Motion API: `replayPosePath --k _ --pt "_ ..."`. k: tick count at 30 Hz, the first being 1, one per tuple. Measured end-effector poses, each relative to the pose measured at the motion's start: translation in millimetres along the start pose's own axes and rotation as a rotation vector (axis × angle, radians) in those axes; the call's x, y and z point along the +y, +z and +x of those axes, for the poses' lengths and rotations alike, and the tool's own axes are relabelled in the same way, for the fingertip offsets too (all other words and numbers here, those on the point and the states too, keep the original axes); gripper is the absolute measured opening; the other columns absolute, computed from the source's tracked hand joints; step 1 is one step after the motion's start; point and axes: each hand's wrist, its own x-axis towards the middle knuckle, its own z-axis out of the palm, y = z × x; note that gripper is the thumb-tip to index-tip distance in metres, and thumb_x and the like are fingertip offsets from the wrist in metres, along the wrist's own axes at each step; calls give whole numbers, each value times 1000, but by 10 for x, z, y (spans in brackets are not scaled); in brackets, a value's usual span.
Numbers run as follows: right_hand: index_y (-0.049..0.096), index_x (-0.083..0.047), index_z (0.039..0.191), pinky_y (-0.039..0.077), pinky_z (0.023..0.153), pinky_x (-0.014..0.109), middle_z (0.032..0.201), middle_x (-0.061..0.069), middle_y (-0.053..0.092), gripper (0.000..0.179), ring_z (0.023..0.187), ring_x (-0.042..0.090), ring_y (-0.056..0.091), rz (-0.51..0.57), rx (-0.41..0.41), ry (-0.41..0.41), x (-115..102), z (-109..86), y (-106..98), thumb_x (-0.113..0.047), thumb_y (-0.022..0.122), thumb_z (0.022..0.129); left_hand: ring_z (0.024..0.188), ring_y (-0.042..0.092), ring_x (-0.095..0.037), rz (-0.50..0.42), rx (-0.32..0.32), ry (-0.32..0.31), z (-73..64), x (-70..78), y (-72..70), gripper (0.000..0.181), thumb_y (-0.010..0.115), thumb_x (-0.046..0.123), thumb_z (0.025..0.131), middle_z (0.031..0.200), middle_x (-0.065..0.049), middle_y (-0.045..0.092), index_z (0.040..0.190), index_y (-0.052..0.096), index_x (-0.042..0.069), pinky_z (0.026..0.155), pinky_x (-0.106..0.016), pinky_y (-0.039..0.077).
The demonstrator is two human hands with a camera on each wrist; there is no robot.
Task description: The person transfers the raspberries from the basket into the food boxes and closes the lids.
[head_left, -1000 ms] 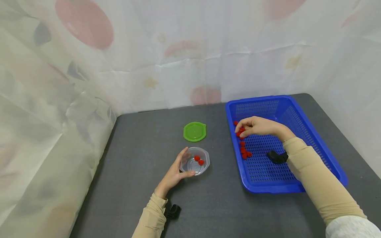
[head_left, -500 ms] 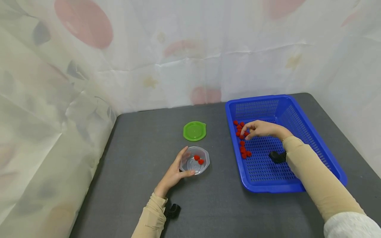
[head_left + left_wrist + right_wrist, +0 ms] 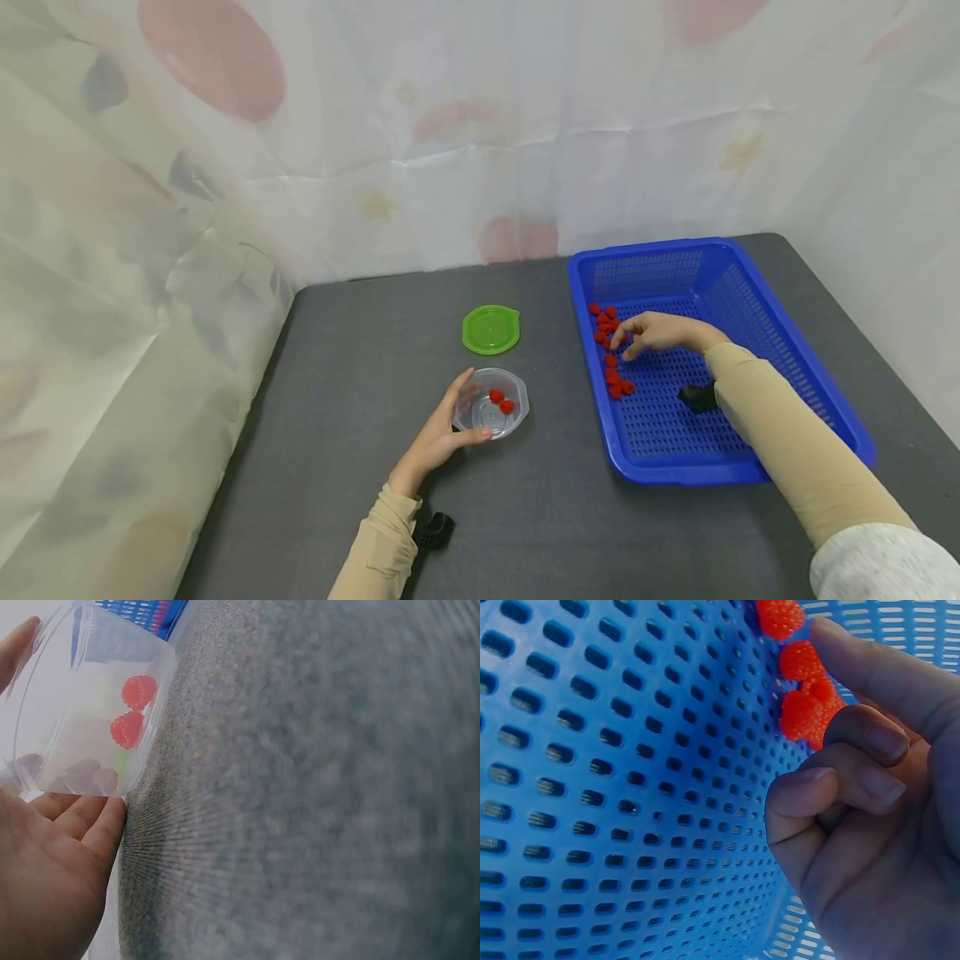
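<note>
My left hand [image 3: 433,446] holds a small clear plastic container [image 3: 512,387] on the table, thumb on its near side and fingers round its left side. Two red raspberries [image 3: 139,691] lie inside it, as the left wrist view shows. Over on the right, my right hand [image 3: 660,332] reaches down into a blue plastic basket [image 3: 660,454]. Its thumb and forefinger stand apart beside a cluster of raspberries [image 3: 603,318] along the basket's left side. In the right wrist view, the other fingers [image 3: 802,796] curl toward the palm, partly hiding several raspberries [image 3: 801,660].
A green lid [image 3: 491,330] lies flat on the dark grey table [image 3: 360,400], just beyond the container. More raspberries [image 3: 613,379] sit nearer along the basket's left side. A patterned white curtain [image 3: 450,192] hangs behind and at both sides of the table.
My right hand has shifted slightly right and nearer within the basket, uncovering raspberries at its far left. The left hand and container have stayed in place.
</note>
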Motion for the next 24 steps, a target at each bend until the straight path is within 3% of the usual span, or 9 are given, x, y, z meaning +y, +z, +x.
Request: replayPosePath --k 4,8,12,18,24 --pt "60 -2 118 34 56 24 68 -3 39 34 60 11 35 -16 -17 -1 18 14 7 -14 63 87 139 30 -32 -4 12 12 41 -109 13 93 74 14 78 148 -18 34 150 15 11 113 -53 21" --pt "59 -4 119 34 56 23 68 -4 39 33 60 10 35 -36 -29 3 48 41 28 -15 62 87 138 33 -27 12 36 18 87 -289 37 94 76 17 77 147 -12 38 150 16 17 113 -52 23" --pt "59 -3 119 33 54 23 64 -5 38 33 55 9 33 -43 -36 5 63 59 53 -14 62 87 137 35 -23 14 43 26 96 -354 44 95 77 23 76 146 -6 39 150 17 20 113 -51 23" --pt "60 -3 115 32 53 22 63 -5 37 30 53 8 32 -57 -50 -7 43 78 83 -14 62 87 138 34 -24 14 42 28 76 -338 37 95 77 22 76 147 -7 39 150 16 20 112 -53 23" --pt "60 -4 115 32 53 21 64 -5 37 29 53 8 33 -57 -47 -1 35 96 97 -14 62 88 138 32 -33 -16 16 29 35 -144 13 93 75 13 77 147 -19 36 150 16 12 111 -57 21"
